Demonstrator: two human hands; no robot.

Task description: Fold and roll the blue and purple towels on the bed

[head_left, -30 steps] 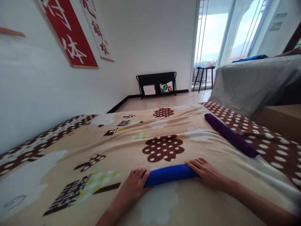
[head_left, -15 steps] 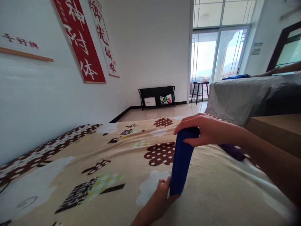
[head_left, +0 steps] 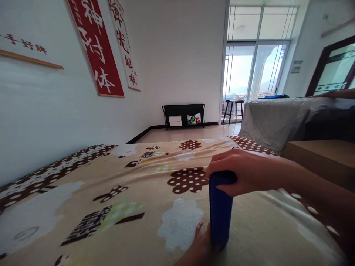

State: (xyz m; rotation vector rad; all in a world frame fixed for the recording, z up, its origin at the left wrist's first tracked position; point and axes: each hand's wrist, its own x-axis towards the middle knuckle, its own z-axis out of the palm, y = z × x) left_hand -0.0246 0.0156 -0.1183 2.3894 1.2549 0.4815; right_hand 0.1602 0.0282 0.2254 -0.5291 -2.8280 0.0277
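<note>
A long, narrow, dark blue block-like thing (head_left: 221, 218) stands almost upright over the patterned blanket (head_left: 133, 236). I cannot tell whether it is a case or a tightly folded cloth. My right hand (head_left: 235, 171) grips its upper end from the right, the thumb on the near face and the fingers over the top. Down at the lower end, my left hand (head_left: 201, 245) holds it from the left, one finger pointing up beside it. Its other fingers are partly hidden by the blue thing and the frame's bottom edge.
A cardboard box (head_left: 318, 155) and a table under grey plastic sheeting (head_left: 266, 118) stand at right. Blue cloth (head_left: 274, 96) and another person's arm (head_left: 340, 93) rest on that table. At the back are a black rack (head_left: 183, 111) and a stool (head_left: 234, 107).
The blue thing has gone from leaning to nearly upright and sits lower in view. Both hands have moved down with it, and the purple item at right is no longer visible.
</note>
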